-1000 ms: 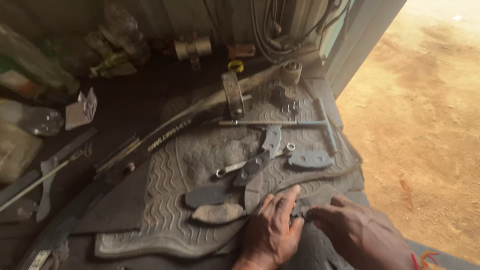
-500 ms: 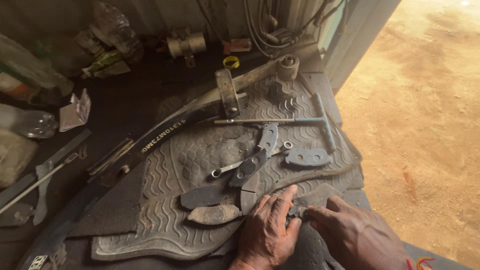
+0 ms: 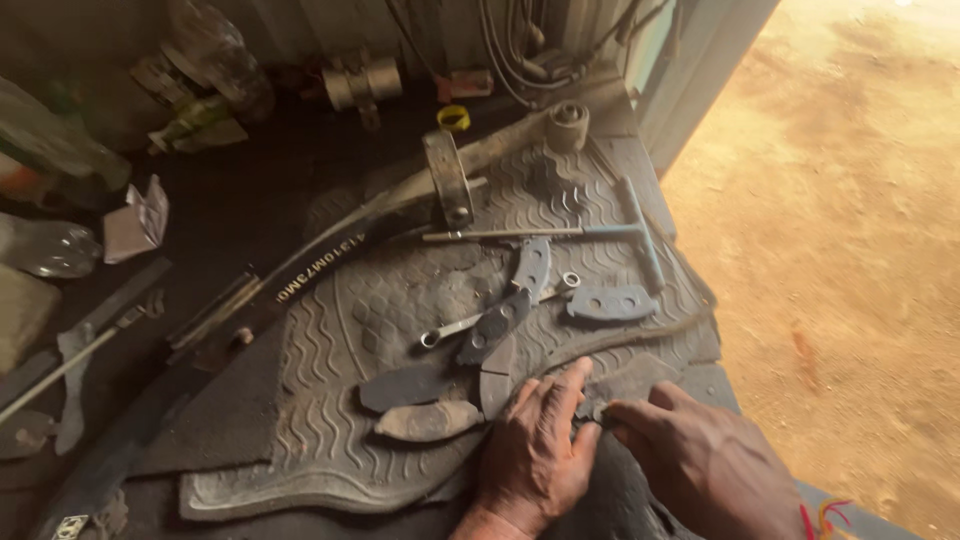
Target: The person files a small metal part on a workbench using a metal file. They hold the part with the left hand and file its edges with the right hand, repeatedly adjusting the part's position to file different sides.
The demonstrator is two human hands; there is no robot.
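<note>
My left hand [image 3: 535, 450] presses flat on a dark worn piece [image 3: 630, 382] at the near edge of a ribbed rubber floor mat [image 3: 330, 440]. My right hand [image 3: 700, 455] pinches the same piece next to the left fingertips. Several brake pads lie on the mat just beyond the hands: a pale one [image 3: 428, 421], a dark one [image 3: 405, 385], and a grey one with holes [image 3: 608, 303]. A small spanner [image 3: 452, 328] lies among them.
A T-handle wrench [image 3: 600, 232] and a leaf spring with a clamp [image 3: 447, 180] lie at the mat's far side. Plastic bottles [image 3: 45, 245], scrap metal and cables crowd the back and left. Bare sandy ground [image 3: 850, 220] is to the right.
The view has drifted slightly, so the objects sit a bit higher and further left. Both hands stay on the dark piece, with only small finger movement.
</note>
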